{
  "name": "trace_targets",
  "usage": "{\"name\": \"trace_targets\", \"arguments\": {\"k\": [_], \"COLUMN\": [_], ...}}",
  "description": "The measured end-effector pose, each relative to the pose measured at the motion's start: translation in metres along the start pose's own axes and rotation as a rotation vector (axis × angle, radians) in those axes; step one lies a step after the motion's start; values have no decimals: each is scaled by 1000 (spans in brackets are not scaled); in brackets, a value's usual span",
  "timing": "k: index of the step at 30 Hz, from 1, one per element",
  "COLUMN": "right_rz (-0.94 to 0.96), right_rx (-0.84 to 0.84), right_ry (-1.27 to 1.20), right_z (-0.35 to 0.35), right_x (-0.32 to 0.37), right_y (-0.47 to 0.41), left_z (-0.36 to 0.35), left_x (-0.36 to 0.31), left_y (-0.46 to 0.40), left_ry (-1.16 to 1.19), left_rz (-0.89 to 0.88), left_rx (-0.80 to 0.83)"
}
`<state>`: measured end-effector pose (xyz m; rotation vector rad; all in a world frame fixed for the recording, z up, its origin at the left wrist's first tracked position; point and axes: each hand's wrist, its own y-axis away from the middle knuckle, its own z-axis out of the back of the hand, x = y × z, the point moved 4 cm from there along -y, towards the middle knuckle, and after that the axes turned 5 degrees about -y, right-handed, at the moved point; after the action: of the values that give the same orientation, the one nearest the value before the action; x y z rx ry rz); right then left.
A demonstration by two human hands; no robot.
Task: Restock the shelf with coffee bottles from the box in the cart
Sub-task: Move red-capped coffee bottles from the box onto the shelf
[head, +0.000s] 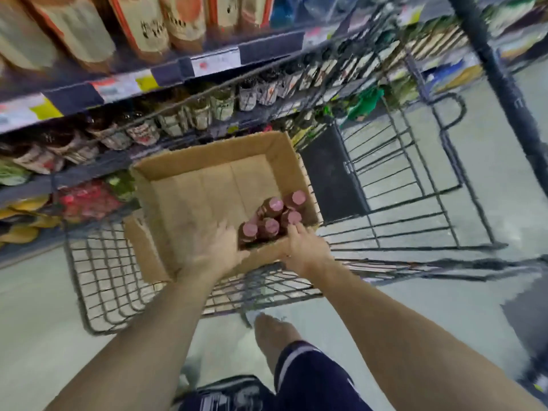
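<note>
Left hand: the left hand (221,250) reaches forward into the open brown corrugated cardboard box (189,185), forearm extended, fingers spread and blurred beside the bottles; it holds nothing.
Right hand: the right hand (305,250) reaches over the near right corner of the box, fingertips touching the nearest pink cap; whether the fingers grip that bottle cannot be told.
Hands, relation: apart, one at each side of the bottle cluster.
Bottles: five dark brown coffee bottles with round pink caps (271,216) stand upright, bunched in the near right corner of the box.
Box: rectangular, flaps open, matte inner walls; the rest of its floor is bare cardboard.
Cart: the dark wire-mesh shopping cart (98,274) carries the box.
Shelf: the dark metal shelf (166,75) beyond the cart carries price labels on its edge and a row of labelled brown bottles, blurred.
</note>
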<state>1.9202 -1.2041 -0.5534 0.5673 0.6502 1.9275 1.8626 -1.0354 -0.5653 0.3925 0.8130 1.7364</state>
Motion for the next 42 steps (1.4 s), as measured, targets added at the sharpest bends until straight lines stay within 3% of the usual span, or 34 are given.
{"name": "trace_targets", "arguments": {"k": [6,12,16,26,33,42], "right_rz": [168,18,-25,151,290,565], "right_rx": [51,88,61,23,-113,-98], "right_ry": [-8,-148,-96,-29,-128,-64], "right_z": [-19,-32,-32,-38,-13,75], "right_x": [6,6,12,13,52,173], "right_y": [-50,-78,-92,-91,-68,-2], "left_z": [-31,-49,-54,-68,-32,34], "left_x": [-10,-23,-20,3,42,139], "left_y": [-59,-82,-92,-98,-52,89], "left_ry": [119,268,342,491,521,674], "left_rz": [104,144,184,186,199,210], "left_rx": [54,58,38,16,-74,-407]}}
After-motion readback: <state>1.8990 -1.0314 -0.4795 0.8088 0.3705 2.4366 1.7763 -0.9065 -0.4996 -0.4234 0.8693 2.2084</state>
